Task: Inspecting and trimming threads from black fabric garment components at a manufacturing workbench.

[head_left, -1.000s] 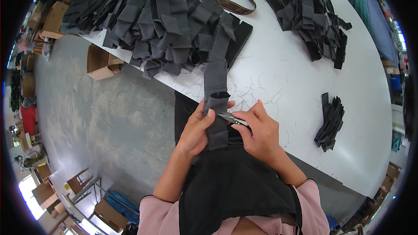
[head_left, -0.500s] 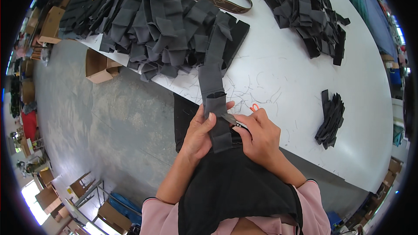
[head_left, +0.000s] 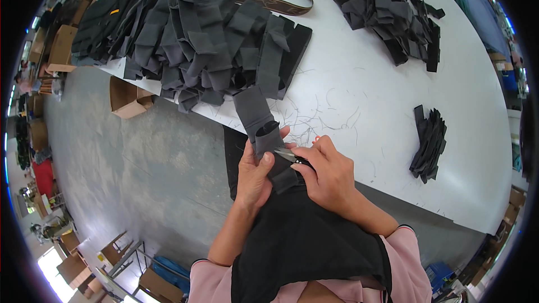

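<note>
l hand (head_left: 255, 177) pinches dark-grey flat fabric strip (head_left: 269, 143), r hand (head_left: 331, 174) grips silver-bladed metal snips (head_left: 287, 156)
blades v. close to l thumb, so a slip cd nick skin or cloth; strip's nr black cloth apron (head_left: 309, 235), by edge of white smooth table (head_left: 387, 134)

A pink short-sleeved shirt (head_left: 409, 266) with dark-trimmed cuffs (head_left: 406, 227) shows on both sides of a plain black apron (head_left: 314, 235).
</note>
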### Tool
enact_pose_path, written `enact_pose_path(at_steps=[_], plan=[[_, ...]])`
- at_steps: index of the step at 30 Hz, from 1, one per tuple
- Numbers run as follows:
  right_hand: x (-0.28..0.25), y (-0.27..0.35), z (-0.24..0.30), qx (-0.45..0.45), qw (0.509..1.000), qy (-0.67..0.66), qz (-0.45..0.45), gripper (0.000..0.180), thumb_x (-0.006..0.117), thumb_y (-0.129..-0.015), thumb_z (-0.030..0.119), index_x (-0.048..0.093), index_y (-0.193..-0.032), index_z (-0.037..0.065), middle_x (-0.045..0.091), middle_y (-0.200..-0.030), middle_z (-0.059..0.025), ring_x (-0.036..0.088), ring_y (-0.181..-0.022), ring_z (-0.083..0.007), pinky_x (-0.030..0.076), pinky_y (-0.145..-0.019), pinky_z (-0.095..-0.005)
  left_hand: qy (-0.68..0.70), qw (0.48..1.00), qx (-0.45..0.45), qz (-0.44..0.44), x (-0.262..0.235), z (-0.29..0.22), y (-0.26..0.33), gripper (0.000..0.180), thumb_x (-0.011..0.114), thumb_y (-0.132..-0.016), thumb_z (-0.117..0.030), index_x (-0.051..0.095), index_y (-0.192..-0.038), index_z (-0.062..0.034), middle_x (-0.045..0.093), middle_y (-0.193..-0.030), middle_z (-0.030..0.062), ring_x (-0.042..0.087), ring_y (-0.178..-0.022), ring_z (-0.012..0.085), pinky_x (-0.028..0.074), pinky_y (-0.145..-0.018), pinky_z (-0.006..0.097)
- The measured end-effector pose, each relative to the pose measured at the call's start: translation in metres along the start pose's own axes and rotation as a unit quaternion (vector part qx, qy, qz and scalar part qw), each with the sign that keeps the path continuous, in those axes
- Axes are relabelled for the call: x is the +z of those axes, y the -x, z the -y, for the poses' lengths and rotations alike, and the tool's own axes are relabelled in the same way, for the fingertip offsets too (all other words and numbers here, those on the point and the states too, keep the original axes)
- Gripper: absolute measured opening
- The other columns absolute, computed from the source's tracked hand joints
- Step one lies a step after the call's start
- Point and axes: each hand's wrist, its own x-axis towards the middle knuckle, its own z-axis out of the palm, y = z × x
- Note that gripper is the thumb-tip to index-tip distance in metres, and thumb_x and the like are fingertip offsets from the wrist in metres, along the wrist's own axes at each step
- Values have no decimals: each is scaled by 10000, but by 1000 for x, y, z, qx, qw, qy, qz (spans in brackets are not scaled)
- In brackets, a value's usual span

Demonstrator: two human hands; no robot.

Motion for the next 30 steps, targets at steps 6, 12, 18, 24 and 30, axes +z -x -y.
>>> enact_pose_path(at_steps=[6,12,18,24,30], plan=[[5,2,2,34,999,-27,-13,261,710,-692,67,621,-937,55,481,-765,-59,519,-554,-203,404,-466,-303,10,1000,15,-5,4,1,0,586,688,-828,-217,382,-1298,-48,477,-1313,178,568,-1076,267,485,-912,398],[4,2,3,14,1000,14,-12,247,711,-686,52,639,-922,52,499,-740,-64,524,-554,-205,415,-476,-298,-8,1000,25,-17,3,1,-1,586,690,-826,-212,382,-1297,-47,476,-1314,178,566,-1083,273,484,-922,402],[1,-3,-4,0,1000,-13,-4,226,699,-704,94,620,-914,68,468,-755,-40,511,-535,-196,392,-460,-305,-29,999,16,-14,-2,0,2,567,690,-825,-212,403,-1283,-40,503,-1284,192,590,-1045,260,484,-915,376],[-1,3,-5,62,994,-82,-23,225,704,-699,78,624,-910,71,483,-750,-41,526,-553,-204,405,-470,-308,1,1000,-16,-2,-3,-1,2,595,703,-815,-232,400,-1286,-31,513,-1273,196,596,-1036,243,482,-912,369],[-7,-1,2,4,1000,-10,7,224,706,-691,90,622,-898,73,482,-745,-39,526,-561,-197,401,-474,-308,-17,1000,-10,3,0,-3,3,609,708,-810,-252,402,-1292,-39,513,-1270,202,588,-1046,239,471,-918,358]])
